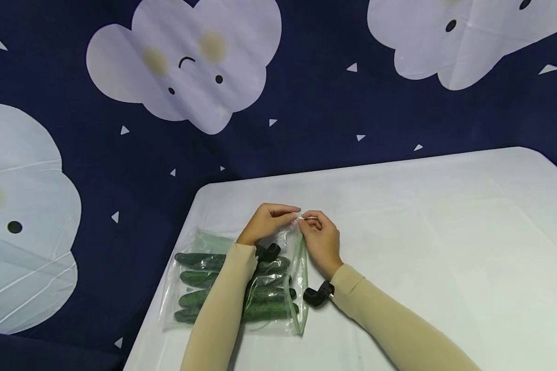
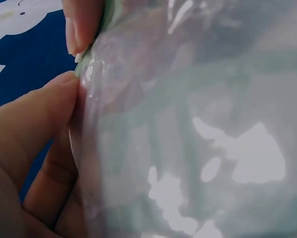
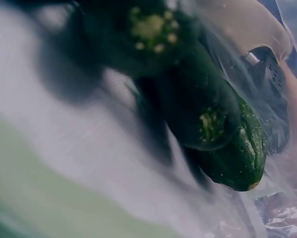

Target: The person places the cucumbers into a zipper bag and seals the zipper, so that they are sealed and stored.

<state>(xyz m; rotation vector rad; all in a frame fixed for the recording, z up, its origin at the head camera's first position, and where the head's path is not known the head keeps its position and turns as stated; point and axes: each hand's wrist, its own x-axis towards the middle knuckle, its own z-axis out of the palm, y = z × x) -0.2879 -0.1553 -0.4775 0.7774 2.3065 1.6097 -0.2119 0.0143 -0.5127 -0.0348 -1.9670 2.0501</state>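
Observation:
A clear zip bag point(image 1: 213, 242) with a pale green closure strip point(image 1: 305, 288) lies flat, its mouth facing right. Several dark green cucumbers point(image 1: 270, 311) lie side by side inside it. At the far corner of the mouth, my left hand point(image 1: 270, 222) pinches the bag's edge between thumb and fingers. My right hand point(image 1: 322, 241) pinches the same corner from the right, its fingertips close to the left ones. In the left wrist view the left thumb point(image 2: 49, 106) presses near the green edge. Blunt cucumber ends point(image 3: 238, 153) show through the plastic in the right wrist view.
The bag rests on the left part of a white-covered table point(image 1: 427, 247). Behind the table hangs a dark blue cloth point(image 1: 315, 103) printed with clouds and small triangles. Each wrist carries a small black camera point(image 1: 319, 294).

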